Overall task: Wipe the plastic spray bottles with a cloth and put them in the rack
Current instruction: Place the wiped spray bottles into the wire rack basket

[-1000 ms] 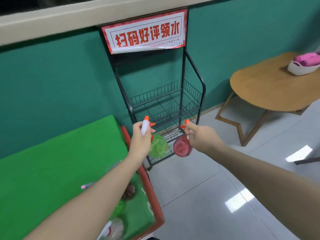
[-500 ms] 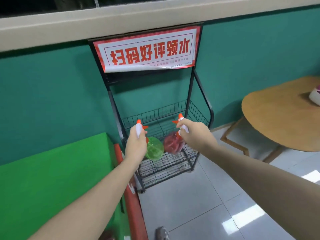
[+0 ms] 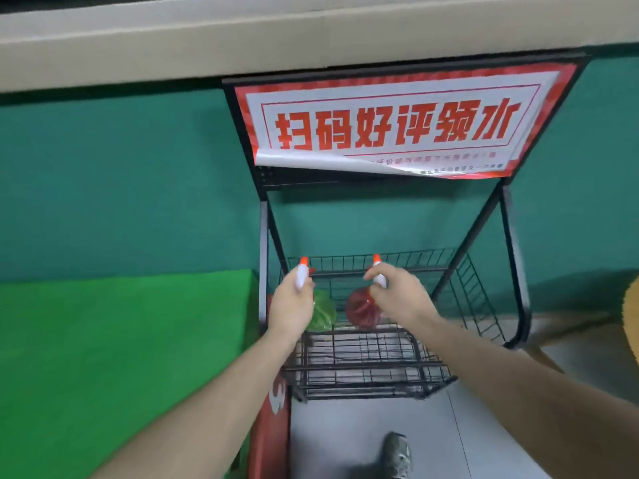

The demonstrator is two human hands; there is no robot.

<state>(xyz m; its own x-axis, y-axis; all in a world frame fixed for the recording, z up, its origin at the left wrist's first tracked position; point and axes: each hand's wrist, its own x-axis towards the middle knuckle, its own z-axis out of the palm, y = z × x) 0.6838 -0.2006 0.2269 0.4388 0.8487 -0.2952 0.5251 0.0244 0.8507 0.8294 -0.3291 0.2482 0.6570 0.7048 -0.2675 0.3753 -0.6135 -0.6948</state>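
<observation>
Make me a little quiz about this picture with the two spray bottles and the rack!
1. True or false: the left hand holds the green spray bottle.
2. Which colour bottle does the right hand hold? A) blue B) red C) yellow
3. Fill in: both bottles are over the black wire ____.

Key:
1. True.
2. B, the red spray bottle.
3. rack.
</observation>
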